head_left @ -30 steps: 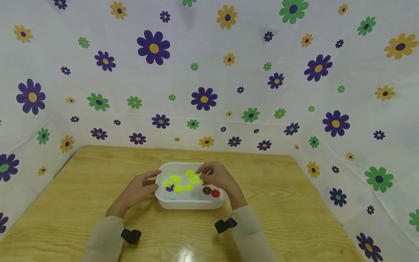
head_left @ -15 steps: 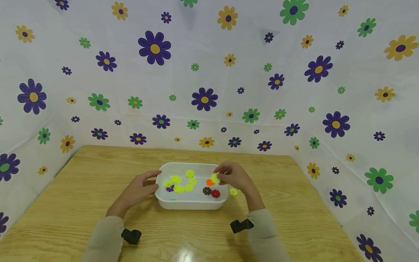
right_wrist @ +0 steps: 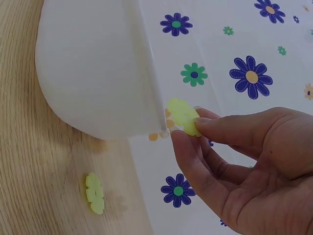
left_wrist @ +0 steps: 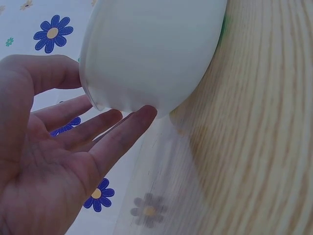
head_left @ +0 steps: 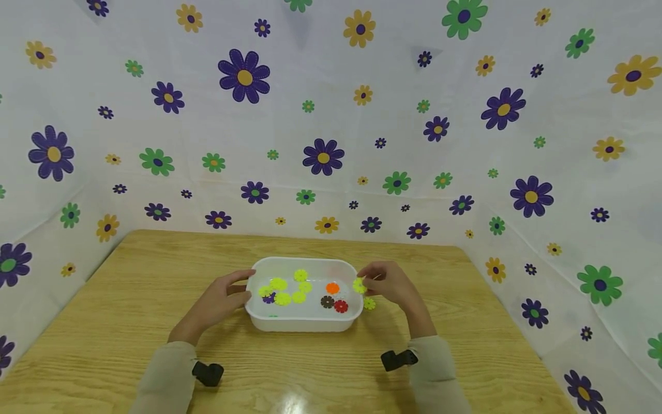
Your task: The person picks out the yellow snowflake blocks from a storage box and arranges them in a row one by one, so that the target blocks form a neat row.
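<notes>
A white plastic basin (head_left: 305, 325) holds several flower-shaped plastic building discs. Among them are a group of yellow discs (head_left: 282, 298), a purple disc (head_left: 268, 298), an orange disc (head_left: 333, 288), a brown disc (head_left: 327, 302) and a red disc (head_left: 341, 306). My left hand (head_left: 222, 299) touches the basin's left end with spread fingertips, plainly seen against the wall (left_wrist: 142, 58) in the left wrist view. Just beyond the right rim, my right hand (head_left: 393, 287) pinches a yellow building disc (right_wrist: 183, 116) between thumb and fingers. Below it, another yellow disc (right_wrist: 95, 193) lies on the table.
The basin stands on a wood-grain table (head_left: 289, 368). White cloth printed with flowers (head_left: 331, 86) encloses the back and both sides. A small black wrist camera (head_left: 208, 374) sits on the left sleeve, another black camera (head_left: 399, 360) on the right.
My right hand has moved right with the yellow disc, from over the basin to past its right rim. That uncovers the orange disc and the table disc. The left hand stays in place.
</notes>
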{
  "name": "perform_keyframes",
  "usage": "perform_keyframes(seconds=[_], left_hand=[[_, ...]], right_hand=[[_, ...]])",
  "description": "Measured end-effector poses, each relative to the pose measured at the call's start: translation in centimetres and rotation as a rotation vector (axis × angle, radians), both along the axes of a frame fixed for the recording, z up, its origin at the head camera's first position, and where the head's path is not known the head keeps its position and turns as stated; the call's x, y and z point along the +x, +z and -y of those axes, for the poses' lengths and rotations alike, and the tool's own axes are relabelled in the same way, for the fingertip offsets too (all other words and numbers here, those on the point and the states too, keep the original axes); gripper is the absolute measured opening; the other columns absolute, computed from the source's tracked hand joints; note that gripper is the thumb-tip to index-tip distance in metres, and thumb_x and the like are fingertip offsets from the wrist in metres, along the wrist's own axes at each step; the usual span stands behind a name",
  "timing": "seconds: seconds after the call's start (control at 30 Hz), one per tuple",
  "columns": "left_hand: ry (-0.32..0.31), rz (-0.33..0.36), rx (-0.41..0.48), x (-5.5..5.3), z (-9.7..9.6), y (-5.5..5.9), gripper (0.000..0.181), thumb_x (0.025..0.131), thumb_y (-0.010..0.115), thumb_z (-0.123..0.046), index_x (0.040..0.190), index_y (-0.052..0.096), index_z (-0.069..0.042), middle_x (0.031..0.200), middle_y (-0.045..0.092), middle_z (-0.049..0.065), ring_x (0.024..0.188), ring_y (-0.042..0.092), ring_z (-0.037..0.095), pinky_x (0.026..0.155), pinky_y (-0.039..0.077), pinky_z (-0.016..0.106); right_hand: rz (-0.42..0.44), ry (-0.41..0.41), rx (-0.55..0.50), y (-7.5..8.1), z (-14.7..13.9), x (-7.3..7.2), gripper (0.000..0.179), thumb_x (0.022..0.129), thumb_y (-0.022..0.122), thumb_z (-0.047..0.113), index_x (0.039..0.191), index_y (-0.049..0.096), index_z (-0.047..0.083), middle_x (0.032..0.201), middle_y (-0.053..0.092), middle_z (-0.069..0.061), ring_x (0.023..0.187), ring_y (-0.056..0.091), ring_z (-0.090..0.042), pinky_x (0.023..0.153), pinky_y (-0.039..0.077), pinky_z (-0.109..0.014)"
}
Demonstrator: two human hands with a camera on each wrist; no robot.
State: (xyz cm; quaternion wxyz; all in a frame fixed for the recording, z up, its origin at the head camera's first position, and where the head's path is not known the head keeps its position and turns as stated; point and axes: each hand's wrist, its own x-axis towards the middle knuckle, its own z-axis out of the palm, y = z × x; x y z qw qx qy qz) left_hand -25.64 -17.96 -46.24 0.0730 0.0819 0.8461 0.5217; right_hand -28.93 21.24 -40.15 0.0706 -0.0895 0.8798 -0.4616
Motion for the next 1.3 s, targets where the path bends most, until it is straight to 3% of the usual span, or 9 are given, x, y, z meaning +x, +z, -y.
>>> perform_keyframes(seconds=[0.5, 0.9, 1.3], left_hand=[[0.004, -0.001, -0.001, 0.1, 0.0, 0.0, 0.057, 0.102, 0.058, -0.018, 0.157, 0.043, -0.012, 0.167, 0.034, 0.02, 0.143, 0.047, 0.049, 0.109, 0.054, 0.054], [0.0, -0.004, 0.012, 0.0, 0.0, -0.1, 0.057, 0.102, 0.058, -0.017, 0.156, 0.044, -0.012, 0.167, 0.034, 0.02, 0.144, 0.047, 0.049, 0.108, 0.055, 0.052], [0.005, 0.007, 0.011, 0.0, -0.1, 0.0, 0.057, 0.102, 0.058, -0.018, 0.157, 0.043, -0.013, 0.167, 0.034, 0.019, 0.144, 0.047, 0.048, 0.109, 0.054, 0.053]], right_hand=[[0.015, -0.037, 0.033, -0.8, -2.4, -0.3, 0.019, 0.098, 0.062, -0.001, 0.114, 0.071, -0.005, 0.102, 0.068, -0.019, 0.083, 0.07, -0.021, 0.081, 0.067, -0.038], [0.082, -0.086, 0.085, -2.0, -3.8, -0.6, 0.019, 0.096, 0.062, -0.004, 0.113, 0.072, -0.008, 0.099, 0.068, -0.019, 0.088, 0.072, -0.032, 0.083, 0.066, -0.044], [0.105, -0.112, 0.157, -3.7, -4.8, -1.3, 0.016, 0.095, 0.064, -0.004, 0.108, 0.073, -0.006, 0.099, 0.069, -0.018, 0.082, 0.069, -0.024, 0.077, 0.066, -0.036]])
